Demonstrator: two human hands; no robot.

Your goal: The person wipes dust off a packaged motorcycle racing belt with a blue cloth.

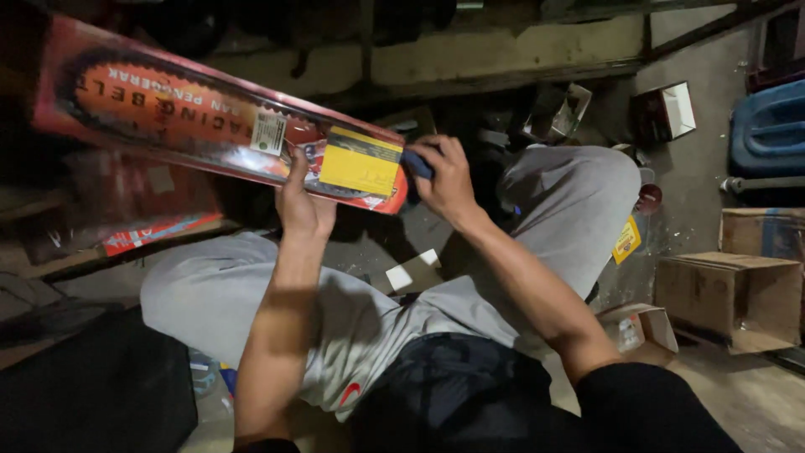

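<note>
**Long red box held up in the air, gripped only at one end**

The long red box (210, 126) could tip and fall. Both hands hold it near its right end, so the long left part sticks out with nothing under it. That side looks heavy and could pull the box down out of the fingers. If it drops, it may land on the grey-trousered legs (335, 294) or on the floor (738, 394), where small cardboard boxes (729, 298) lie about.

The small blue thing (417, 164) could slip too. It sits at the box's right end, pinched under the right hand's fingers, and most of it is hidden, so I cannot tell what it is.

The left hand (303, 201) reaches straight up from a raised arm. Its fingers are closed on the lower edge of the box, near the yellow label (360, 164), with the thumb on the front.

The right hand (444, 180) comes in from the right, with the arm bent at the elbow. Its fingers curl tight over the blue thing and the end of the box.

The box is up in the air above the knees, tilted so its left end is higher. Nothing carries it but the two hands.
</note>
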